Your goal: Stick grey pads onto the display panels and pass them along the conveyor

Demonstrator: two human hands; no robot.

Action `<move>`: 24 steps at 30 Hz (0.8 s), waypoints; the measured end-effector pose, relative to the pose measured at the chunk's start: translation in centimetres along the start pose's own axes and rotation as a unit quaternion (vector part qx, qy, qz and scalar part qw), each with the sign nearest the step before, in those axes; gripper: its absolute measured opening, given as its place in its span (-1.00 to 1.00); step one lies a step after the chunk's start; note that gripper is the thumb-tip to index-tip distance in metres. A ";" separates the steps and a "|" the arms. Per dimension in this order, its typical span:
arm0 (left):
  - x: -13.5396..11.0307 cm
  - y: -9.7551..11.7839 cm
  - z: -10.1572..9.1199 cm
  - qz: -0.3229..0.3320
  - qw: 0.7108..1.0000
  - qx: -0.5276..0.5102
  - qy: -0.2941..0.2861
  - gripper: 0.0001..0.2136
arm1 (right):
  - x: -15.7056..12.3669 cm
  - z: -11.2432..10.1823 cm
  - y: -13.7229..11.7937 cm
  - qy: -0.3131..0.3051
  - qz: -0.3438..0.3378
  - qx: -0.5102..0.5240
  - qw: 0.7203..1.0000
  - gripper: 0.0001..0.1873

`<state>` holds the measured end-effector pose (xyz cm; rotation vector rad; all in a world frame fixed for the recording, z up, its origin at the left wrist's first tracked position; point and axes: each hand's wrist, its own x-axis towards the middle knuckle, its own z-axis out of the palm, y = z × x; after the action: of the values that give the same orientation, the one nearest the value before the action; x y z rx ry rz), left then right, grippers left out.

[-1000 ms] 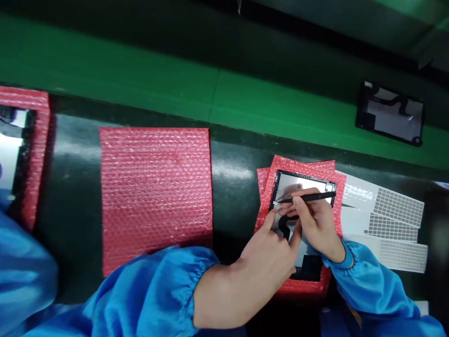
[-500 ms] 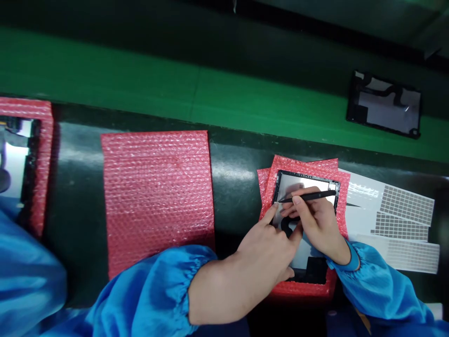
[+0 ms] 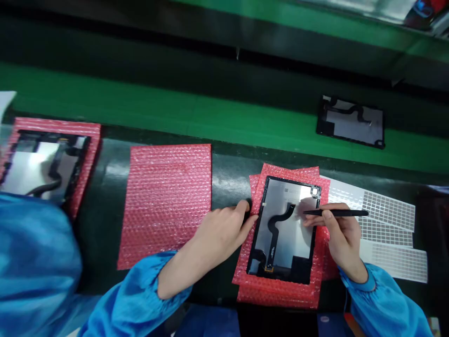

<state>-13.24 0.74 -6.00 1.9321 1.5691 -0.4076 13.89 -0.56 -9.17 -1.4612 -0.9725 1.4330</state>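
Note:
My right hand (image 3: 343,236) holds slim black tweezers (image 3: 336,213) in a pinch, their pointed end aimed left over a display panel (image 3: 294,238). The panel lies with its silver back up and has a black frame and a curved black flex cable (image 3: 272,229). Beneath it is a sheet of red bubble wrap (image 3: 286,281), with more bubble wrap under that. My left hand (image 3: 220,229) is at the panel's left side, thumb and forefinger apart, a fingertip at the edge of the bubble wrap. Nothing shows in that hand.
Sheets of small grid-patterned stickers (image 3: 387,210) lie on the right. Another red bubble wrap sheet (image 3: 168,196) is left of my left hand. A second panel (image 3: 38,164) rests on bubble wrap at far left, beside a blue sleeve (image 3: 31,243). Another panel (image 3: 354,122) lies on the green strip behind.
My left hand has moved left off the panel to its edge. My right hand has drawn the tweezers right, away from the panel's left edge. The camera view has shifted.

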 end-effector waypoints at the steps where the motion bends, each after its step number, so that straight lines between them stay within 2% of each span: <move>1: 0.0 -0.1 0.5 0.003 1.000 -0.028 -0.011 -0.77 | -0.1 -0.7 0.6 0.005 -0.005 -0.008 1.000 -0.82; 2: -0.1 -0.1 0.9 0.010 0.998 -0.061 -0.009 -0.80 | -0.1 -1.3 1.3 0.007 -0.009 -0.011 1.000 -0.82; 4: -0.3 0.3 1.5 0.018 0.991 -0.128 0.031 -0.79 | 0.0 -2.1 2.6 0.009 -0.018 0.001 1.000 -0.83; 7: -1.1 1.6 1.7 0.019 0.961 -0.258 0.094 -0.78 | 0.2 -2.5 4.1 0.021 -0.036 0.043 0.998 -0.87; 9: -1.5 2.5 1.8 0.029 0.917 -0.385 0.097 -0.87 | 0.2 -2.5 4.5 0.033 -0.044 0.068 0.996 -0.89; 10: -1.5 2.8 1.9 0.035 0.891 -0.443 0.093 -0.85 | 0.2 -2.6 4.6 0.040 -0.051 0.079 0.995 -0.90; 13: 0.3 2.4 1.8 0.038 0.827 -0.549 0.115 -0.58 | -0.1 -3.0 4.9 0.085 -0.106 0.092 0.986 -0.91; 15: 3.2 0.9 0.7 0.013 0.806 -0.571 0.153 -0.46 | -0.4 -3.4 5.2 0.129 -0.150 0.082 0.977 -0.89; 17: 7.3 -1.6 -1.4 -0.032 0.798 -0.567 0.202 -0.33 | -0.4 -3.7 5.6 0.148 -0.177 0.065 0.971 -0.88; 18: 9.6 -2.9 -2.8 -0.065 0.800 -0.551 0.229 -0.30 | -0.5 -3.7 5.8 0.147 -0.185 0.058 0.970 -0.88; 21: 16.5 -6.7 -7.2 -0.100 0.814 -0.504 0.271 -0.23 | -0.4 -3.4 6.6 0.144 -0.193 0.052 0.969 -0.87; 24: 21.4 -8.9 -11.0 -0.136 0.843 -0.424 0.301 -0.40 | -0.4 -2.7 7.5 0.157 -0.185 0.083 0.967 -0.82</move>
<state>-17.93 25.14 -12.45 1.1600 1.9429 0.7693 16.38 -3.58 -16.18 -1.2557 -0.8485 0.9547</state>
